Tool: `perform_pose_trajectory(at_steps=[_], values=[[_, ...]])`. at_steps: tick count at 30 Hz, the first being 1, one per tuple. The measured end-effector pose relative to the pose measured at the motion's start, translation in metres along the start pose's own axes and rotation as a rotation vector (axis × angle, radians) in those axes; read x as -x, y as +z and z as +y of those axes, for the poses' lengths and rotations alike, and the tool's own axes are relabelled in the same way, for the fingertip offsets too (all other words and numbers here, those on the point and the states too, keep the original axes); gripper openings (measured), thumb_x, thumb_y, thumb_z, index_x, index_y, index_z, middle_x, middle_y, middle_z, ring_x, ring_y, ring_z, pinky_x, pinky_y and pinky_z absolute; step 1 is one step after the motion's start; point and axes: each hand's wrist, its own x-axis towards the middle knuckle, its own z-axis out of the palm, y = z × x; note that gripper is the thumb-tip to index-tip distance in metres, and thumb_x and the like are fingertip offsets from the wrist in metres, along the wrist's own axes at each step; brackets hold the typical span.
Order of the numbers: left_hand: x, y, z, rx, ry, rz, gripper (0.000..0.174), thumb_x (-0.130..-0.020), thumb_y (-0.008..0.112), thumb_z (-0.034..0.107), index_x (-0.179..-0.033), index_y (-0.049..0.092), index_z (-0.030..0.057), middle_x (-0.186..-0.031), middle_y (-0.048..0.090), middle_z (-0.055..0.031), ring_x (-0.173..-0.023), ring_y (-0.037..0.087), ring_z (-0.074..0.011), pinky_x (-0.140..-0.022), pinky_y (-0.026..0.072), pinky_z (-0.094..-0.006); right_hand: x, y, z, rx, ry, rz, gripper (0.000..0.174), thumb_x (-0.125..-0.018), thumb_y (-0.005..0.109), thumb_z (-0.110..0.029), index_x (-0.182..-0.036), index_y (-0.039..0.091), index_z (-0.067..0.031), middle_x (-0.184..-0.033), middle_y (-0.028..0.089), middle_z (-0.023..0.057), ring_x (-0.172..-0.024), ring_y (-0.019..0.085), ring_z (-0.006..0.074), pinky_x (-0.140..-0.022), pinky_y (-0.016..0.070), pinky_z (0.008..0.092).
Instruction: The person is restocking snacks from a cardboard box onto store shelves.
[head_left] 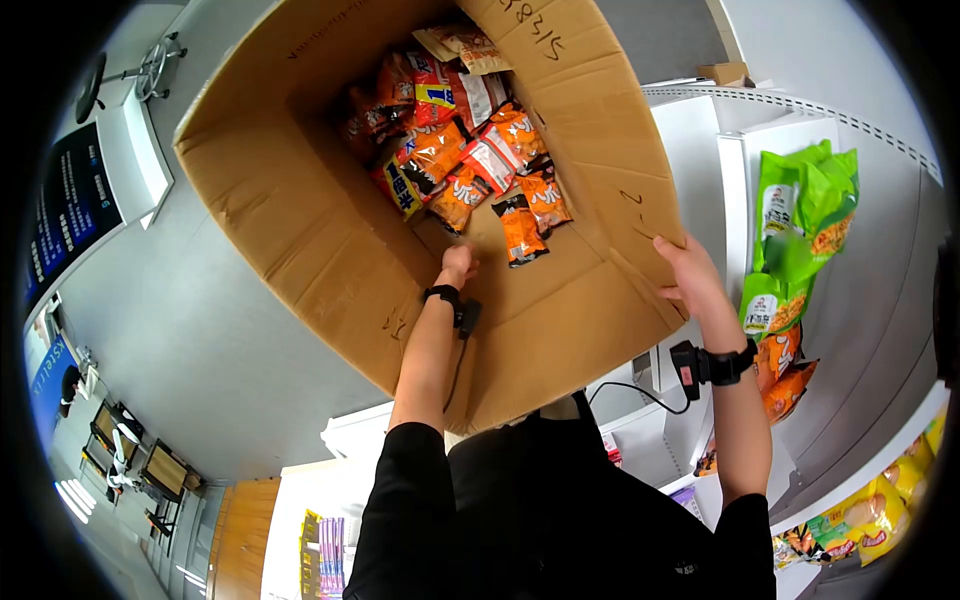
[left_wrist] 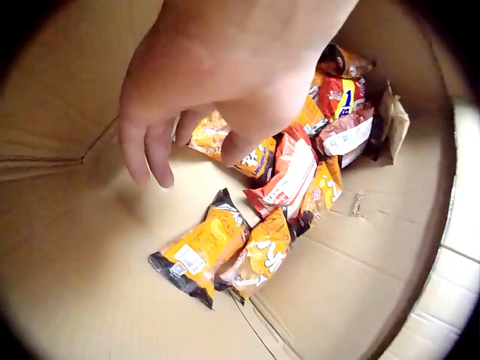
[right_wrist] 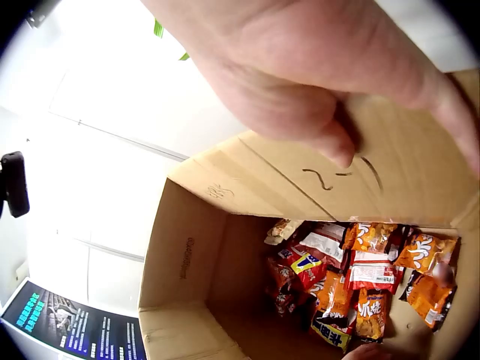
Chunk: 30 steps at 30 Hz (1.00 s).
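Observation:
A large open cardboard box (head_left: 310,270) holds several snack bags heaped toward its far end. Inside it, my left hand (head_left: 458,264) hovers near the closest bags, its fingers apart and bent downward in the left wrist view with nothing between them. Two orange-and-black snack bags (left_wrist: 202,251) lie beside that hand on the box floor. Behind them are a red-and-white bag (left_wrist: 289,176) and more orange and red ones. My right hand (head_left: 695,275) grips the edge of the box's right flap (right_wrist: 277,176), thumb against the marked face; its other fingers are partly hidden.
White shelves (head_left: 735,200) curve along the right, carrying green snack bags (head_left: 800,215), orange bags (head_left: 780,360) and yellow bags (head_left: 880,515). Purple packets (head_left: 330,555) stand on a lower shelf at left. Grey floor (head_left: 230,350) stretches left of the box.

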Motion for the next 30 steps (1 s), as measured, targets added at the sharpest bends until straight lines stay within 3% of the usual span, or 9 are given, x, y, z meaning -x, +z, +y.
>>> perform_pose_trajectory(at_steps=[5,9,12,15,18,22,27,30], values=[[-0.057,-0.011,-0.008,0.032,0.044,0.047,0.038,-0.082,0.057,0.026,-0.106,0.055,-0.0031,-0.093,0.058,-0.0115,-0.073,0.059,-0.0212,-0.056,0.0483,-0.0355,0.003,0.002,-0.006,-0.016,0.026,0.000,0.052,-0.087,0.055,-0.035,-0.131,0.038,-0.0135,-0.129,0.043,0.0089,-0.118,0.040,0.0282,-0.085,0.0407,0.0545],[-0.072,-0.027,0.003,0.073,0.030,0.059,0.053,-0.082,0.057,0.027,-0.124,0.042,-0.0013,-0.103,0.058,-0.0136,-0.078,0.061,-0.0210,-0.058,0.0496,-0.0359,0.006,0.004,-0.007,-0.017,0.024,0.012,0.051,-0.086,0.056,-0.036,-0.129,0.041,-0.0131,-0.127,0.044,0.0080,-0.116,0.042,0.0256,-0.084,0.0431,0.0491],[-0.077,-0.028,0.006,0.194,0.062,0.059,0.055,-0.083,0.057,0.028,-0.127,0.038,0.0003,-0.104,0.057,-0.0132,-0.074,0.061,-0.0188,-0.056,0.0498,-0.0336,0.004,0.003,-0.005,-0.017,0.011,0.017,0.050,-0.086,0.056,-0.036,-0.128,0.043,-0.0124,-0.126,0.045,0.0077,-0.114,0.044,0.0248,-0.083,0.0441,0.0477],[-0.074,-0.016,0.015,0.279,0.036,0.080,0.044,-0.083,0.059,0.032,-0.114,0.049,0.0023,-0.091,0.059,-0.0094,-0.064,0.060,-0.0154,-0.051,0.0480,-0.0292,0.005,0.004,-0.004,-0.015,-0.007,0.028,0.051,-0.086,0.057,-0.036,-0.129,0.042,-0.0124,-0.127,0.045,0.0084,-0.114,0.044,0.0255,-0.082,0.0443,0.0486],[-0.073,-0.015,0.020,0.341,0.057,-0.032,0.033,-0.081,0.062,0.035,-0.095,0.057,0.0060,-0.071,0.058,-0.0042,-0.053,0.055,-0.0127,-0.045,0.0437,-0.0253,0.007,0.005,-0.004,0.005,-0.018,0.050,0.051,-0.086,0.056,-0.035,-0.129,0.041,-0.0124,-0.128,0.045,0.0095,-0.115,0.043,0.0268,-0.083,0.0439,0.0509],[-0.062,-0.012,0.026,0.367,0.073,-0.084,0.027,-0.080,0.064,0.034,-0.076,0.057,0.0089,-0.054,0.050,-0.0010,-0.044,0.046,-0.0114,-0.041,0.0392,-0.0251,0.008,0.005,-0.003,-0.017,-0.021,0.032,0.049,-0.088,0.053,-0.032,-0.130,0.039,-0.0111,-0.127,0.045,0.0121,-0.117,0.043,0.0301,-0.086,0.0395,0.0546],[-0.025,0.015,0.048,0.417,0.056,-0.173,0.019,-0.082,0.060,0.028,-0.080,0.055,0.0106,-0.060,0.055,-0.0008,-0.044,0.048,-0.0113,-0.039,0.0367,-0.0256,0.011,0.000,-0.002,-0.018,-0.064,0.002,0.050,-0.087,0.053,-0.033,-0.130,0.039,-0.0116,-0.126,0.046,0.0129,-0.114,0.045,0.0306,-0.084,0.0406,0.0550],[0.008,0.020,0.063,0.413,0.031,-0.130,0.014,-0.086,0.053,0.025,-0.088,0.050,0.0119,-0.064,0.053,-0.0017,-0.049,0.051,-0.0128,-0.043,0.0345,-0.0253,0.006,-0.003,0.006,0.006,-0.092,0.004,0.053,-0.086,0.053,-0.033,-0.132,0.037,-0.0113,-0.127,0.045,0.0139,-0.115,0.044,0.0323,-0.083,0.0410,0.0555]])
